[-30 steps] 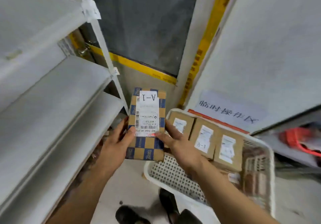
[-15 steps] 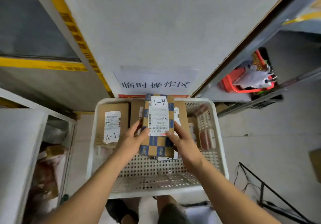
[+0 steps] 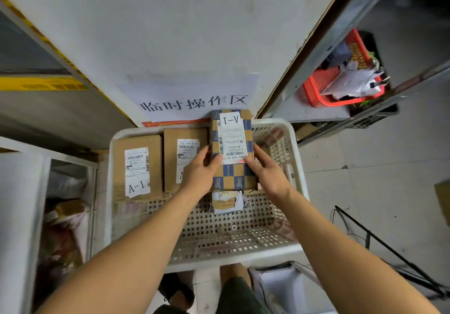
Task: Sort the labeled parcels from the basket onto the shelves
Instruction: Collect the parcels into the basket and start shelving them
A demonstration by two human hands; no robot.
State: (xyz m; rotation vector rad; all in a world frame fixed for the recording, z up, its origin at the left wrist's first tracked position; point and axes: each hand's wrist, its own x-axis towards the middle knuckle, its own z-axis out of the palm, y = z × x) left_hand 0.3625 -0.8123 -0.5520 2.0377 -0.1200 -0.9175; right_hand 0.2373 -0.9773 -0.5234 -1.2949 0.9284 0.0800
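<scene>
Above the far side of the white basket (image 3: 295,143), a checkered parcel (image 3: 232,150) is held up between both hands, with its label "A-1" upside down toward the camera. The left hand (image 3: 201,173) grips its left edge, the thumb curled on the front face and the fingers behind it. The right hand (image 3: 267,174) grips its right edge in the same way, thumb on the front near the barcode. Inside the basket, at its far left, a brown box (image 3: 137,170) lies flat with a label "A-1". Just right of it lies a second brown box (image 3: 185,153), partly hidden by the left hand. Under the parcel, on the basket floor, a small torn packet (image 3: 227,202) lies. Beyond the basket, a paper sign (image 3: 194,99) hangs on the wall. To the right of the basket, well apart, a red crate (image 3: 323,87) sits on a shelf.
</scene>
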